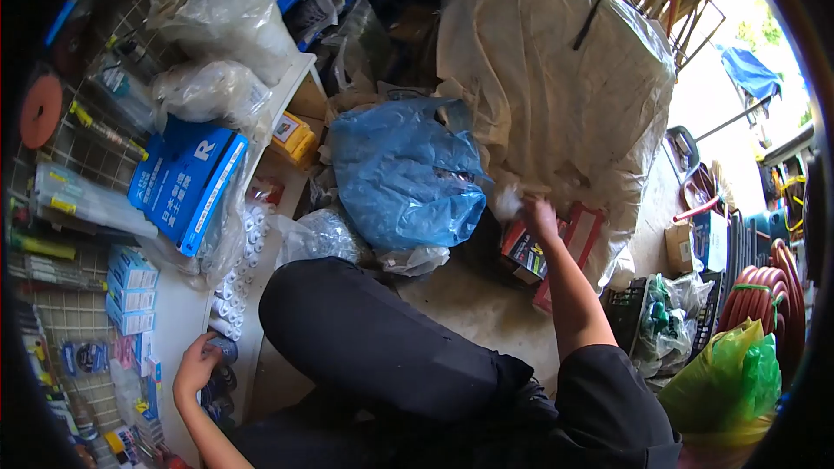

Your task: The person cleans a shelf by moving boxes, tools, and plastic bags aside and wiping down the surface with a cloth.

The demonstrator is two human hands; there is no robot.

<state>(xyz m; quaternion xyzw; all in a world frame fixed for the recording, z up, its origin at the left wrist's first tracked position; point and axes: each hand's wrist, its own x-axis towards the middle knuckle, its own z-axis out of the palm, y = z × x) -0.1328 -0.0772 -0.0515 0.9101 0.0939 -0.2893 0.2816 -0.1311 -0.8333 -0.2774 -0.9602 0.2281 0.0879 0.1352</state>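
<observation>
My right hand (pixel 540 215) is stretched forward with closed fingers, at a small clear plastic bag (pixel 509 202) above a dark printed box (pixel 524 252) and a red box (pixel 578 247). What is in the bag is too blurred to tell. My left hand (pixel 198 365) rests at the lower left with curved fingers around a dark round item (pixel 223 349), at the edge of a white shelf (pixel 254 317). White rolled pieces (pixel 233 300) lie in a row just above it. A large blue plastic bag (pixel 404 174) sits between my hands, beyond my knee.
A blue box (pixel 187 182) and clear bags (pixel 230 17) lie on the left shelf beside a wire rack (pixel 65 313). A beige cover (pixel 556 78) drapes a large object ahead. At right are a black crate (pixel 621 313), red hoses (pixel 756 300) and a green-yellow bag (pixel 725 373).
</observation>
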